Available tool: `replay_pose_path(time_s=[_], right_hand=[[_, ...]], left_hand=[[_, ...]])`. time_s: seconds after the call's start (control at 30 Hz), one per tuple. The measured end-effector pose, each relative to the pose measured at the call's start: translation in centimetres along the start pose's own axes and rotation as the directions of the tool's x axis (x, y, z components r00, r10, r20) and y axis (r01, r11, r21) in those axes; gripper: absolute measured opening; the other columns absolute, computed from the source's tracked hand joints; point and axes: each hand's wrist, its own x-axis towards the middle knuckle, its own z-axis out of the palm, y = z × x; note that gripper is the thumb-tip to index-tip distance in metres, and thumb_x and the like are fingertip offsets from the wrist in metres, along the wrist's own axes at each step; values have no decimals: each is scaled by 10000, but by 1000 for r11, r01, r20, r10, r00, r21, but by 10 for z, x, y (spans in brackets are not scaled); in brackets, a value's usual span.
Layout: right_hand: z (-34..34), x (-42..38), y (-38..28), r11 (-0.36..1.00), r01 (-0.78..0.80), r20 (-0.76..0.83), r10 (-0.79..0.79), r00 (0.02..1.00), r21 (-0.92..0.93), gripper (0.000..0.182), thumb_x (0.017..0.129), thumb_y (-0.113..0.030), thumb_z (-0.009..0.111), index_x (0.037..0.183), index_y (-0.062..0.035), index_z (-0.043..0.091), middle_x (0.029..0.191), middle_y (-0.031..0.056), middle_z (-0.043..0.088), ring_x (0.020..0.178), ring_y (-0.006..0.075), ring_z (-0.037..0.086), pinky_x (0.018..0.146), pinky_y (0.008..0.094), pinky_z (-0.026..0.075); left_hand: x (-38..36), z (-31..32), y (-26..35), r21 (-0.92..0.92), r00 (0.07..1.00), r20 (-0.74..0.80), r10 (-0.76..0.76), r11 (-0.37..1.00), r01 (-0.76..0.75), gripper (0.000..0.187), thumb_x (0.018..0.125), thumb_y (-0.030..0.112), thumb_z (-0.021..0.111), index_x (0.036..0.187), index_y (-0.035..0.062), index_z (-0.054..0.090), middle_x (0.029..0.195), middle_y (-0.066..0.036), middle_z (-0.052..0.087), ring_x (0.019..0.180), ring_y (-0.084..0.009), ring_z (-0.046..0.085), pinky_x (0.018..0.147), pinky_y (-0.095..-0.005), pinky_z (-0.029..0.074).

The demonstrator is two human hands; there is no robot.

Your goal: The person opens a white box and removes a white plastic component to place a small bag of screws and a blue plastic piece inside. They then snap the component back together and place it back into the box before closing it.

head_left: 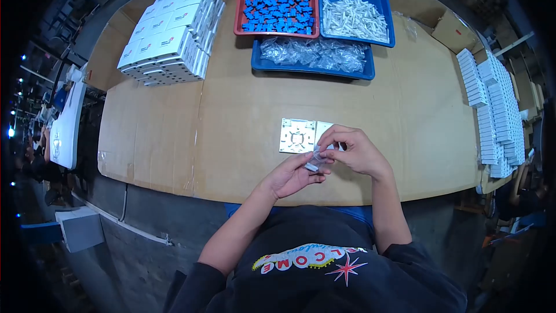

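A small clear plastic bag (316,160) is between my two hands, with a small white piece showing at its lower end. My left hand (291,177) is palm up and pinches the bag from the left. From the right, my right hand (358,152) grips the bag's upper edge between thumb and fingers. Just beyond my hands lies an open white square case (297,136) on the cardboard-covered table (243,133). Its left half shows a round pattern of slots, and the right half is partly hidden by my right hand.
At the back are a red tray (238,17) of blue parts, a blue tray (390,17) of white sticks, and a lower blue tray (313,72) of clear bags. White boxes (165,26) are stacked at the left, and more white cases (492,110) along the right edge.
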Motion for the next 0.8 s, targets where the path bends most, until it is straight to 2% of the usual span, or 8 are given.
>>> replay_pose_path(time_s=[0.1,0.2,0.3,0.4,0.5,0.6,0.7,0.8], right_hand=[[3,6,5,994,105,63,-104,993,-12,74,873,-25,775,946,-27,783,1108,50,723,944,150,666,808,299,521],[0,6,1,990,106,110,-95,989,-95,61,885,-31,762,941,-12,778,1178,68,723,1032,194,693,884,329,546],[-8,6,0,974,139,161,-111,981,-179,95,901,-53,751,981,-7,776,1200,80,735,1029,215,701,888,352,551],[-17,5,-13,995,-72,235,86,968,-67,140,946,-91,732,1046,-3,773,1199,92,746,1021,222,713,894,356,556],[-25,2,-19,988,132,284,-105,953,-77,202,1002,-167,716,1118,-16,782,1168,135,756,990,254,724,902,359,557],[-29,2,-23,996,79,175,-72,982,-35,195,988,-148,734,1113,-6,781,1164,120,763,976,225,728,892,348,559],[-29,0,-31,991,129,69,-130,989,24,161,971,-131,756,1070,-11,794,1151,99,768,964,177,724,870,337,564],[-22,-4,-41,997,50,-50,-47,998,60,130,920,-49,793,1029,14,756,1066,93,769,954,151,727,871,323,571]], left_hand=[[-2,2,0,13,999,-32,18,1000,-17,416,1119,337,518,1394,30,574,1308,-129,679,1216,-295,671,1013,-446,539],[-2,11,1,49,995,-95,33,998,-29,403,1114,335,539,1361,22,598,1287,-123,688,1211,-284,679,999,-427,545],[-4,25,4,146,986,-159,52,989,-29,423,1117,355,536,1338,4,617,1232,-118,706,1170,-252,699,965,-382,558],[0,38,8,202,979,-189,82,978,-43,430,1129,353,508,1337,-8,612,1171,-119,724,1121,-255,721,941,-371,571],[0,52,15,196,976,-162,142,975,-109,440,1144,331,469,1372,-26,588,1202,-139,723,1100,-268,735,931,-365,582],[-5,83,24,420,954,-214,209,902,-104,415,1153,291,420,1317,-40,610,1208,-171,717,1098,-299,731,975,-400,572],[-5,99,30,680,951,-152,268,727,-96,414,1152,272,422,1298,-51,636,1177,-174,742,1094,-278,736,1006,-396,557],[-9,114,35,744,945,-67,319,647,-166,422,1154,266,416,1312,-50,646,1160,-173,758,1072,-247,737,1019,-395,548]])
